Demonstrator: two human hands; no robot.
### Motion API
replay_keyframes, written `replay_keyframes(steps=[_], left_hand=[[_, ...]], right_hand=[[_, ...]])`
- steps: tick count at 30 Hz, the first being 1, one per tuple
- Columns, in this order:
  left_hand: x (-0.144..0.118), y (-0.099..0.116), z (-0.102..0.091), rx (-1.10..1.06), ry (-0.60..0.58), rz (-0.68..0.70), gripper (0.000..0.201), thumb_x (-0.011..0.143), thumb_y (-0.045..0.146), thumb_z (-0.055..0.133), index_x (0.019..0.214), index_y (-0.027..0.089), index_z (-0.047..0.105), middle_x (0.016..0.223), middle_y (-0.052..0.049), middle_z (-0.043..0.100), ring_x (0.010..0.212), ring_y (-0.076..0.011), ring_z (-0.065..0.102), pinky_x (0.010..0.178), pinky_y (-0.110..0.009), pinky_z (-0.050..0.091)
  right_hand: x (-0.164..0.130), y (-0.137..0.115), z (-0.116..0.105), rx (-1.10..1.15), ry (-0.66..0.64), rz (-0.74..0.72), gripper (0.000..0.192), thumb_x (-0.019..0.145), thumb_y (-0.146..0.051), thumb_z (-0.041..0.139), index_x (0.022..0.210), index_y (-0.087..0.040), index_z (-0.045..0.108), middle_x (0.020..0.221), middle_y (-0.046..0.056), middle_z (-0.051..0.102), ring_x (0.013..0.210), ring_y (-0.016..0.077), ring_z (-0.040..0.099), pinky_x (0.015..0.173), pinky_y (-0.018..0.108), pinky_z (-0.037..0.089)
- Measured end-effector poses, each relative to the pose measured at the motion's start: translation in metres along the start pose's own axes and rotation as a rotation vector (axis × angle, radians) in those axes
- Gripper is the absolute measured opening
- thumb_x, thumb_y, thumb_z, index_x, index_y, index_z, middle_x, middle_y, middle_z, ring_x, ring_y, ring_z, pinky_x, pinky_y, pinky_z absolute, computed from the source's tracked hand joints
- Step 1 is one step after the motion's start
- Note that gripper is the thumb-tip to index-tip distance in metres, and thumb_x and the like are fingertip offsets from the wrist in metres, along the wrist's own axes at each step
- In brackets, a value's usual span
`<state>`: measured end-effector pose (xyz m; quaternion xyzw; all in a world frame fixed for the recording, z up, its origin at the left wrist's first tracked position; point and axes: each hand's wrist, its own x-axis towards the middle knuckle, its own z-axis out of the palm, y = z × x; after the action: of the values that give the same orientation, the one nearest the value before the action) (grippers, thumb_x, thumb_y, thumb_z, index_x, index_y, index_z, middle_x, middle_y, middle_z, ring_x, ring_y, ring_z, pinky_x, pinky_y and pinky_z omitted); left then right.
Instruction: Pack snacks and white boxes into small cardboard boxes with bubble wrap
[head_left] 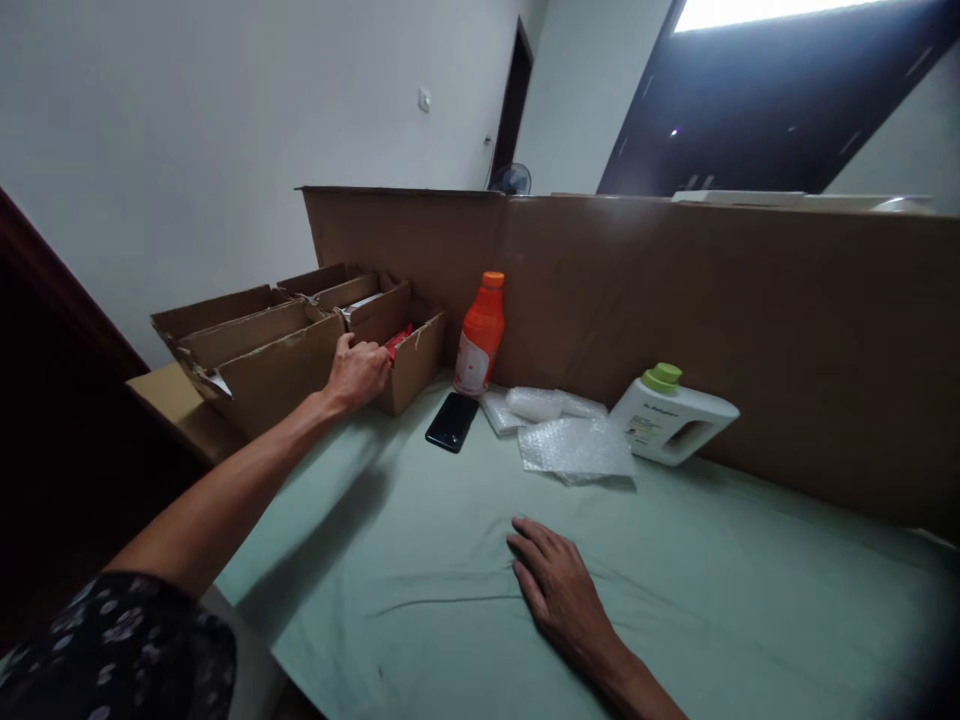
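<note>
Two grips: left grip (361, 374) in at the divided brown cardboard box (289, 368), right grip (555, 588) down on the pale green cloth-covered surface (427, 540)

Left grip: bare hand, fingers curled at the near right compartment, right beside a glossy red item (400, 341) lying inside. Fingertips hidden behind the hand; can't tell if it's pinching the item or just touching. Most of the red item is below the box wall, shape unclear.

Right grip: palm down, fingers extended and slightly parted, resting on the cloth. Well apart from the box.

Left forearm runs back to a black sleeve with pale floral print (124, 650).

Box sits at the left end, several open-topped compartments, upper edges rough. A whitish piece (363, 303) shows in the compartment behind the red item.

Right of box: upright orange bottle with orange cap and pale label (481, 338). Black smartphone (452, 422) flat just in front of it. Clear bubble wrap sheets (577, 447) in a loose pile further right, then a white plastic jug with green cap and built-in handle (670, 407) just beside the pile.

Tall brown cardboard panel (600, 300) spans the back. Beyond: pale wall (225, 120), white switch plate (424, 100), small fan (513, 179).
</note>
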<state>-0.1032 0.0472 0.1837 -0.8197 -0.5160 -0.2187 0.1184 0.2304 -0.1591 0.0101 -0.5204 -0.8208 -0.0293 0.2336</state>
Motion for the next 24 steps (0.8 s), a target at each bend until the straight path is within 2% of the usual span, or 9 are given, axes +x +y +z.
replay_keyframes(steps=[4,6,8,10,14,16,19,22,24], left_hand=[[-0.028,0.002,-0.031,0.041,0.039,0.027,0.029,0.093,0.028,0.043,0.098,0.017,0.070,0.103,-0.013,0.070,0.107,-0.0284,0.060,0.113,-0.050,0.026],[-0.024,-0.003,-0.037,0.059,0.052,0.030,0.032,0.087,0.025,0.051,0.114,0.016,0.067,0.122,-0.016,0.066,0.124,-0.0321,0.051,0.112,-0.051,0.026],[-0.011,-0.010,-0.035,0.072,0.033,0.050,0.042,0.078,0.017,0.057,0.119,0.015,0.065,0.134,-0.016,0.060,0.134,-0.0332,0.043,0.111,-0.049,0.027],[0.004,-0.016,-0.029,0.079,-0.001,0.077,0.036,0.074,0.011,0.056,0.108,0.016,0.069,0.128,-0.015,0.065,0.134,-0.0319,0.044,0.109,-0.046,0.031],[0.018,-0.015,-0.028,0.088,-0.035,0.131,0.021,0.080,0.010,0.049,0.077,0.019,0.068,0.085,-0.012,0.073,0.107,-0.0273,0.059,0.102,-0.047,0.034],[0.008,-0.007,-0.037,0.093,-0.040,0.179,0.022,0.081,0.010,0.048,0.071,0.019,0.066,0.075,-0.010,0.071,0.093,-0.0254,0.061,0.104,-0.050,0.033],[-0.022,0.016,-0.057,0.091,-0.038,0.259,0.020,0.082,0.014,0.050,0.074,0.019,0.067,0.075,-0.009,0.072,0.087,-0.0247,0.062,0.109,-0.056,0.028],[-0.054,0.052,-0.081,0.036,-0.027,0.327,0.020,0.087,0.018,0.051,0.093,0.020,0.070,0.083,-0.005,0.074,0.089,-0.0224,0.064,0.112,-0.054,0.029],[-0.072,0.078,-0.100,-0.094,0.068,0.394,0.025,0.092,0.021,0.051,0.111,0.019,0.067,0.088,-0.003,0.075,0.088,-0.0196,0.066,0.113,-0.051,0.033]], right_hand=[[0.000,0.001,0.002,0.001,0.009,-0.010,0.030,0.092,-0.020,0.050,0.114,-0.022,0.070,0.129,0.012,0.069,0.118,0.0298,0.064,0.094,0.049,0.053],[0.000,0.002,0.003,-0.005,0.025,-0.011,0.030,0.092,-0.020,0.050,0.114,-0.023,0.070,0.128,0.011,0.069,0.117,0.0296,0.064,0.094,0.049,0.053],[0.000,0.002,0.003,-0.015,0.037,-0.016,0.030,0.092,-0.020,0.050,0.114,-0.022,0.071,0.127,0.012,0.070,0.116,0.0298,0.065,0.094,0.049,0.053],[0.000,0.002,0.003,-0.018,0.037,-0.023,0.030,0.092,-0.020,0.049,0.113,-0.021,0.071,0.126,0.013,0.070,0.115,0.0299,0.065,0.093,0.049,0.053],[0.000,0.000,0.001,-0.015,0.031,-0.016,0.031,0.091,-0.018,0.050,0.113,-0.020,0.070,0.126,0.013,0.070,0.116,0.0291,0.064,0.094,0.048,0.052],[0.000,0.000,0.001,-0.015,0.034,-0.010,0.030,0.090,-0.017,0.050,0.113,-0.020,0.070,0.127,0.013,0.069,0.117,0.0288,0.064,0.095,0.047,0.051],[-0.001,0.000,0.003,-0.022,0.044,-0.018,0.030,0.090,-0.017,0.051,0.114,-0.019,0.070,0.127,0.013,0.069,0.117,0.0286,0.064,0.095,0.047,0.051],[-0.001,-0.001,0.006,-0.039,0.058,-0.031,0.030,0.091,-0.018,0.050,0.114,-0.018,0.070,0.126,0.013,0.070,0.115,0.0286,0.064,0.094,0.046,0.051],[-0.001,-0.002,0.007,-0.048,0.061,-0.034,0.029,0.092,-0.018,0.050,0.113,-0.017,0.070,0.125,0.014,0.070,0.115,0.0284,0.064,0.094,0.045,0.051]])
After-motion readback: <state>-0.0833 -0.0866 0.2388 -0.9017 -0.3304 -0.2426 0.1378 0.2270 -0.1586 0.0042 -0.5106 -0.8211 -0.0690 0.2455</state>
